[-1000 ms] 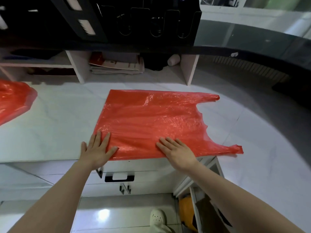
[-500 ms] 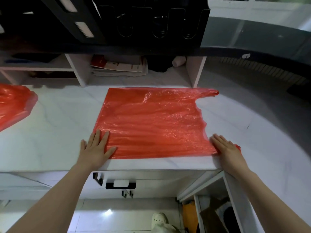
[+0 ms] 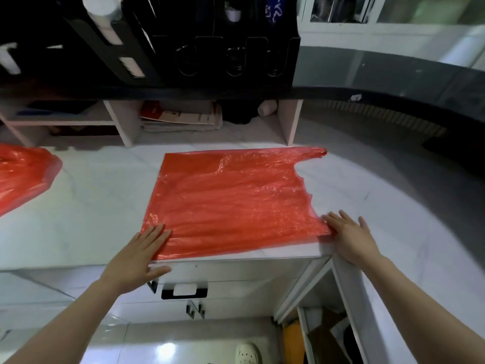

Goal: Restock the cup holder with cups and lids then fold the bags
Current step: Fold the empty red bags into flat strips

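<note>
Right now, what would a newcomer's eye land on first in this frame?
The bright red plastic bag, spread flat in the middle of the white counter, stands out first. Both hands press flat on its near edge: the left hand on the near-left corner and the right hand on the near-right corner. A second red bag lies at the left edge of the view.

left hand point(image 3: 139, 256) flat, fingers point(image 3: 157, 233) straight, right hand point(image 3: 350, 236) flat, spread
</note>
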